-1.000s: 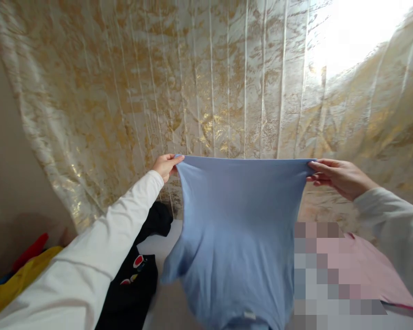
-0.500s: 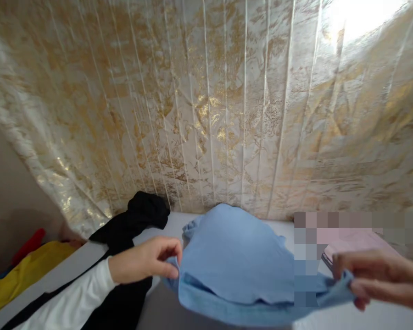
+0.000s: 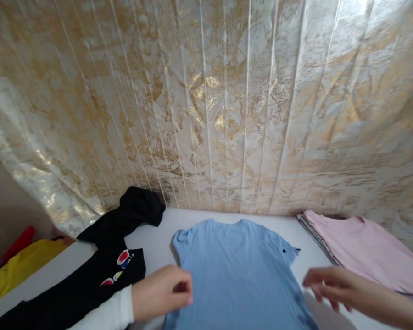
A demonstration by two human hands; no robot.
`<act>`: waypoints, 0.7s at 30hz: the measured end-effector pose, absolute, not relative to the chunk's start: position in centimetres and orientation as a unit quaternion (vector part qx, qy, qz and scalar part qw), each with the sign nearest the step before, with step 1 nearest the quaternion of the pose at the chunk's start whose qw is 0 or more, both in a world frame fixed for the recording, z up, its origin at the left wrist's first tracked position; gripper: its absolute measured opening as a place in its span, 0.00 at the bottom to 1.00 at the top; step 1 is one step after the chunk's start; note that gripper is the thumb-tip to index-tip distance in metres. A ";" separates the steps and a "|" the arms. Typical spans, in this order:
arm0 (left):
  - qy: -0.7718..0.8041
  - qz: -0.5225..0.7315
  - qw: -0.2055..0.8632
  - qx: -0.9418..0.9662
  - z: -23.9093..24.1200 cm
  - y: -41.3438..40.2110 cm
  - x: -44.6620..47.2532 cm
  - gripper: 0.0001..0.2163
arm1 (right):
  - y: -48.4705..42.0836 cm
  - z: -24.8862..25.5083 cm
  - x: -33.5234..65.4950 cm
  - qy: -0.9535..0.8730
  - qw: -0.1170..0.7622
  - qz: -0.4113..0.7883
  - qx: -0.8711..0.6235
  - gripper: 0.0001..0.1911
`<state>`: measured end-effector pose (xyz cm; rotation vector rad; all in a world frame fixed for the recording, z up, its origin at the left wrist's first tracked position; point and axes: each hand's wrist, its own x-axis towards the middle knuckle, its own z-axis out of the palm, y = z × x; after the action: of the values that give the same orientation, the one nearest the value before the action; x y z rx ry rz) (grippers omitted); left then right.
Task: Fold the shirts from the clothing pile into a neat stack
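Observation:
A light blue T-shirt (image 3: 234,270) lies spread on the white surface, its neckline toward the curtain and its lower end running out of view. My left hand (image 3: 165,293), in a white sleeve, hovers over the shirt's left edge. Its fingers are curled in toward the thumb, and no cloth shows between them. Off the shirt's right edge, my right hand (image 3: 333,284) is held above the surface, fingers loosely apart and holding nothing. The shirt's right sleeve end is a little crumpled, with a small dark mark.
On the left lies a black garment (image 3: 72,286) with a coloured print, bunched at its far end. Beyond it are yellow cloth (image 3: 30,263) and red cloth (image 3: 19,245). A folded pink shirt (image 3: 368,247) tops a stack at right. A gold-patterned curtain (image 3: 206,105) hangs behind the white table (image 3: 154,245).
The blue T-shirt, billowing between both hands before, has come down flat. Both hands have let go of its lower edge. The view has shifted slightly, showing the black garment's print.

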<state>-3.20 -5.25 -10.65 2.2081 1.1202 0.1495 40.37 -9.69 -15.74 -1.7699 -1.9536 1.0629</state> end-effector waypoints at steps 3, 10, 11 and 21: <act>0.456 0.150 0.190 0.856 -12.3 -1.4 0.0 0.13 | -4.1 -14.5 40.1 -0.683 0.142 0.183 -0.693 0.09; 0.489 0.082 0.026 0.868 -20.0 2.9 0.4 0.29 | -1.5 -18.7 40.4 -0.757 0.199 0.078 -0.617 0.09; 0.482 0.087 0.005 0.872 -20.6 2.9 0.1 0.29 | -1.6 -18.9 40.7 -0.754 0.206 0.075 -0.619 0.07; 0.488 0.055 -0.022 0.871 -19.9 3.8 -1.1 0.30 | -1.7 -20.3 44.9 -0.616 0.312 0.108 -0.715 0.13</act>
<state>-1.08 3.77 -19.93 2.7745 1.5569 0.1739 44.88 -1.69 -20.34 -1.8871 -1.6256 0.2850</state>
